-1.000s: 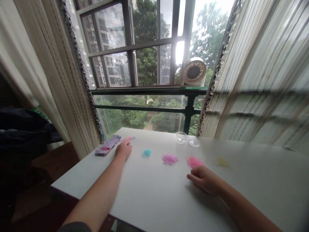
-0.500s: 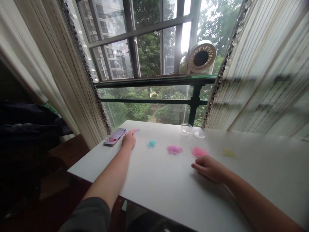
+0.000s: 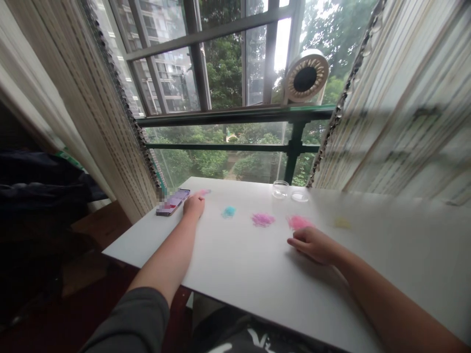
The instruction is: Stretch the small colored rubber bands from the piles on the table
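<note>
On the white table (image 3: pixel 235 264), my left hand (image 3: pixel 194 203) rests beside the phone (image 3: pixel 173 202), its fingers curled at a small pink and bluish pile (image 3: pixel 206 191). Whatever those fingers may hold is hidden. My right hand (image 3: pixel 311 244) lies loosely closed at the near edge of a bright pink pile (image 3: pixel 300 222), with nothing visible in it. Between the hands are a turquoise pile (image 3: pixel 228 212) and a purple pile (image 3: pixel 262 219). A pale yellow pile (image 3: pixel 343 223) lies farther right. All look like tiny loose strand-like pieces, too small to name.
A clear round container (image 3: pixel 280 189) and a shallow clear dish or lid (image 3: pixel 300 196) stand toward the table's far edge. Beyond are a green railing (image 3: pixel 235 116) and a window with a round white fan-like device (image 3: pixel 306 78). Curtains (image 3: pixel 110 122) hang on both sides.
The view has tilted slightly, so the table sits a little higher in the picture. My left fingers look more curled in. My right hand stays beside the pink pile.
</note>
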`<action>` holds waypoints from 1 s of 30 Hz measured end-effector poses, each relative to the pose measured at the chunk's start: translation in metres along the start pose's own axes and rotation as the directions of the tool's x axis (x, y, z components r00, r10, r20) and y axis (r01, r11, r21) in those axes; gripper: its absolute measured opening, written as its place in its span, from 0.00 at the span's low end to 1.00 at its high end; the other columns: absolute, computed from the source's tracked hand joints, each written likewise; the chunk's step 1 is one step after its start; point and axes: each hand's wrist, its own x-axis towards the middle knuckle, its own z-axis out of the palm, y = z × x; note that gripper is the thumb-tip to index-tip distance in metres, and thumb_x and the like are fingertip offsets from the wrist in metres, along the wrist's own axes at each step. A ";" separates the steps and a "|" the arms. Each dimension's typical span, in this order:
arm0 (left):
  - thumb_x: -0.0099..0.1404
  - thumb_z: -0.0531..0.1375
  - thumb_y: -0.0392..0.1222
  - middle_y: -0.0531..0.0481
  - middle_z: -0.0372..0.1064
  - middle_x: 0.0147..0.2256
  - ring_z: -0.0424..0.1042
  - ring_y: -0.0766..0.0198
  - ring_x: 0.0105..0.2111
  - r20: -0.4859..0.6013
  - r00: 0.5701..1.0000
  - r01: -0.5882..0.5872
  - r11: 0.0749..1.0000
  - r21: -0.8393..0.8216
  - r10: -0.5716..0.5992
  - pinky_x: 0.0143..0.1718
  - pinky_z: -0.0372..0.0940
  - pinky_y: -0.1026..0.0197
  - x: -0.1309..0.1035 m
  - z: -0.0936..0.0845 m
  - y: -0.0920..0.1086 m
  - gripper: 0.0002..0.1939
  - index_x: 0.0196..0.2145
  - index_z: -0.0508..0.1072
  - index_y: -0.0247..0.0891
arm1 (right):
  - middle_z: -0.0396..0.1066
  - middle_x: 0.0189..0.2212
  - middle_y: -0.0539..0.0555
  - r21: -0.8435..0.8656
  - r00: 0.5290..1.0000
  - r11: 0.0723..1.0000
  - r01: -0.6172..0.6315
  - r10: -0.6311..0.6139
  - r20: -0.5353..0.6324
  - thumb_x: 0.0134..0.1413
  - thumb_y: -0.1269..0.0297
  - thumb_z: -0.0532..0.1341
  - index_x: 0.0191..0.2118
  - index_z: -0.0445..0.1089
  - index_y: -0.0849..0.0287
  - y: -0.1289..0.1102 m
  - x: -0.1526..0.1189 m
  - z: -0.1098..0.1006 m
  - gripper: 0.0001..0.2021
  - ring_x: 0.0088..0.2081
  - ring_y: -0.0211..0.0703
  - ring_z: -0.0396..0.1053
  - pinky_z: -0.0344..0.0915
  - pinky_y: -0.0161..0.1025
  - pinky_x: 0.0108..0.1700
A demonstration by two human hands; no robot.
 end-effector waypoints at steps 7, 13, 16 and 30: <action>0.58 0.51 0.41 0.41 0.70 0.40 0.67 0.55 0.42 0.001 1.000 0.004 1.000 0.018 -0.004 0.45 0.60 0.57 -0.001 -0.002 0.004 0.16 0.42 0.72 0.38 | 0.62 0.16 0.49 0.010 1.000 1.000 0.017 -0.017 -0.012 0.50 0.50 0.52 0.18 0.62 0.61 -0.001 0.000 0.000 0.20 0.19 0.33 0.53 0.47 0.34 0.23; 0.57 0.52 0.42 0.44 0.70 0.42 0.68 0.56 0.39 0.063 0.997 -0.052 0.999 -0.014 0.053 0.41 0.62 0.59 -0.009 -0.009 0.008 0.13 0.36 0.74 0.39 | 0.62 0.15 0.48 0.007 1.000 1.000 0.017 -0.017 -0.004 0.50 0.50 0.52 0.18 0.62 0.61 -0.001 0.001 0.000 0.20 0.19 0.33 0.54 0.48 0.34 0.23; 0.56 0.54 0.42 0.48 0.72 0.38 0.69 0.60 0.35 0.121 0.989 -0.076 0.996 -0.047 0.081 0.38 0.62 0.62 -0.015 -0.015 0.010 0.11 0.34 0.75 0.41 | 0.61 0.15 0.48 0.007 1.000 1.000 0.018 -0.018 -0.013 0.49 0.50 0.52 0.18 0.62 0.61 -0.001 0.001 -0.001 0.20 0.19 0.33 0.53 0.48 0.34 0.23; 0.56 0.54 0.41 0.49 0.73 0.35 0.70 0.61 0.34 0.159 0.982 -0.082 0.985 -0.150 0.106 0.37 0.62 0.64 -0.021 -0.019 0.023 0.11 0.35 0.73 0.40 | 0.60 0.15 0.47 -0.030 0.996 0.999 0.045 -0.047 -0.074 0.49 0.55 0.54 0.18 0.63 0.62 -0.002 0.001 0.000 0.17 0.20 0.32 0.53 0.47 0.33 0.23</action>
